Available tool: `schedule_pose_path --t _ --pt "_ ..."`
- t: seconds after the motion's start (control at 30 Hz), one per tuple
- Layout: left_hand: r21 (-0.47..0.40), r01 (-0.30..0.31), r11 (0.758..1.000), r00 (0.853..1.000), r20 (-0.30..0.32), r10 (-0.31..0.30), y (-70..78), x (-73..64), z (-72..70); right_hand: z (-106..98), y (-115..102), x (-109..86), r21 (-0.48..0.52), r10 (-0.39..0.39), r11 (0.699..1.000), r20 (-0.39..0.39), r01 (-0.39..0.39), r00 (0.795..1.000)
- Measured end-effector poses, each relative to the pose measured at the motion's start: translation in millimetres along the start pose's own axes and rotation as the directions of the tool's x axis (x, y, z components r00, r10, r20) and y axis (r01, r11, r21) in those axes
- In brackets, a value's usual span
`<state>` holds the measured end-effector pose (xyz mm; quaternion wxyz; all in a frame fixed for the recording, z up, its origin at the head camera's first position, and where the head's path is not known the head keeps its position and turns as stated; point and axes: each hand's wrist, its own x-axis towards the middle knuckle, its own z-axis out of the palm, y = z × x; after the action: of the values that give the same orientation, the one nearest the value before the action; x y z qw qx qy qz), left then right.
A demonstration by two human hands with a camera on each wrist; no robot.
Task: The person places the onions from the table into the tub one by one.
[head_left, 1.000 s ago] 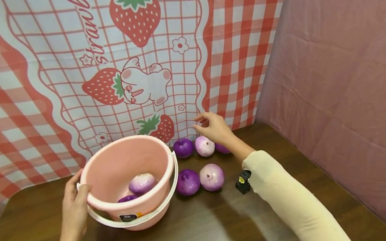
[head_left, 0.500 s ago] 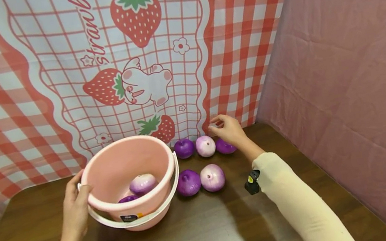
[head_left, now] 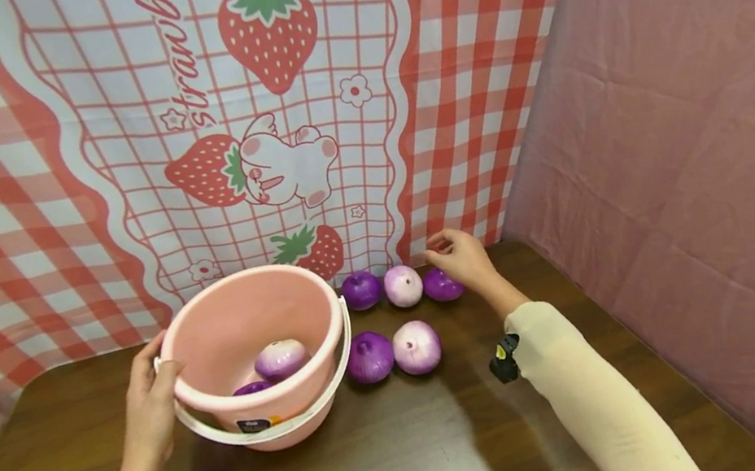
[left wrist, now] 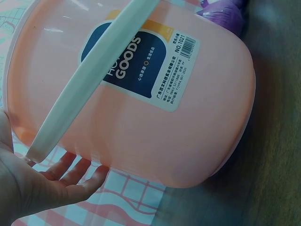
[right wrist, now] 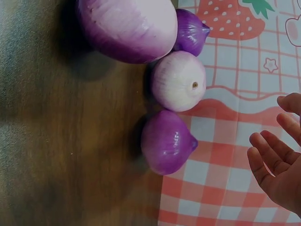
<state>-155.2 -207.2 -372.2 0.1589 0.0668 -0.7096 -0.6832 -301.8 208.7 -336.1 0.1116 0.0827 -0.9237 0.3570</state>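
My left hand (head_left: pixel 149 407) grips the left rim of a pink bucket (head_left: pixel 249 313), thumb over the edge and fingers along the outer side. Inside the bucket lie a pale purple-and-white onion (head_left: pixel 281 359) and a dark purple one, partly hidden by the front rim. My right hand (head_left: pixel 464 259) hovers with loosely bent fingers and holds nothing, just above a purple onion (head_left: pixel 443 285) at the right end of the back row. Beside that one sit a white onion (head_left: pixel 404 286) and another purple onion (head_left: pixel 362 291). In the right wrist view, the right fingers (right wrist: pixel 270 155) are apart from the onions.
Nearer on the wooden table (head_left: pixel 412 452) rest a purple onion (head_left: pixel 370 357) and a whitish onion (head_left: pixel 417 347), right of the bucket. The bucket's white handle (head_left: pixel 282 428) hangs down its front. A strawberry-print cloth (head_left: pixel 291 158) stands behind, a pink curtain (head_left: pixel 674 139) at right.
My right hand has moved right and slightly down, from above the white onion in the back row to above the purple one at the end. The left hand and bucket stay in place.
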Motion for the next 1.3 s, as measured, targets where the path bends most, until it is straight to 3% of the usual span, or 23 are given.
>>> schedule_pose_path --t 0.6,0.83,1.3 --pt "0.011 0.011 1.0 1.0 0.002 -0.012 -0.7 -0.2 -0.2 3.5 26.7 -8.3 -0.078 0.01 0.997 -0.008 -0.011 1.0" --pt "0.025 0.004 1.0 1.0 -0.004 -0.004 0.0 -1.1 0.2 9.8 42.8 -11.4 -0.144 0.062 0.988 0.002 -0.061 0.998" --pt "0.023 0.015 1.0 1.0 -0.006 -0.015 0.6 -1.0 0.3 26.5 65.8 -18.0 -0.164 0.187 0.969 0.015 -0.182 0.982"
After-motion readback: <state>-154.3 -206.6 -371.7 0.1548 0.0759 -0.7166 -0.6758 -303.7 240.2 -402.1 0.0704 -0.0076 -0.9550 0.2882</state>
